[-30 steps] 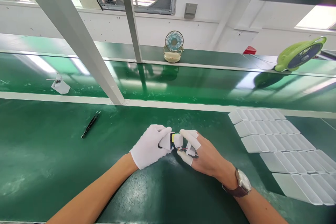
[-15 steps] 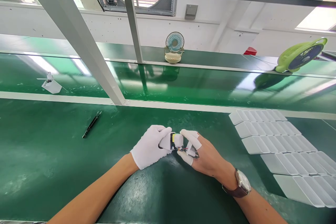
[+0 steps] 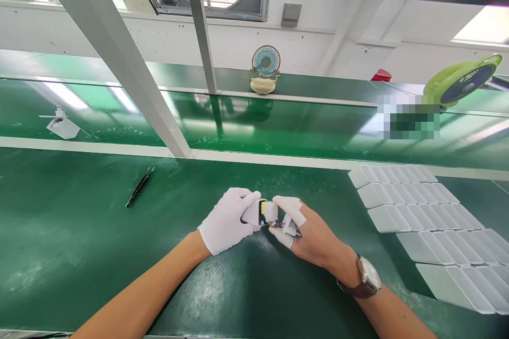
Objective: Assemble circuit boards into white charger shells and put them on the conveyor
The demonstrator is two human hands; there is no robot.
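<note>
My left hand [image 3: 226, 221], in a white glove, is closed around a small white part [image 3: 260, 213] with a yellow and black piece showing at its end. My right hand [image 3: 308, 235] is bare except for white finger cots. Its thumb and forefinger pinch the other end of that part, where thin red and black wires [image 3: 278, 226] come out. Both hands rest low over the green bench [image 3: 79, 254], close to its middle.
Black tweezers [image 3: 139, 187] lie to the left. Rows of white plastic shells [image 3: 425, 217] overlap at the right. On the conveyor belt beyond, a small white assembly [image 3: 61, 124] rides at far left. Two small fans [image 3: 264, 70] [image 3: 461, 79] stand behind. A slanted metal post [image 3: 119, 63] crosses the upper left.
The white assembly on the conveyor belt has drifted further left. My hands hold the same grip on the small part and have hardly moved.
</note>
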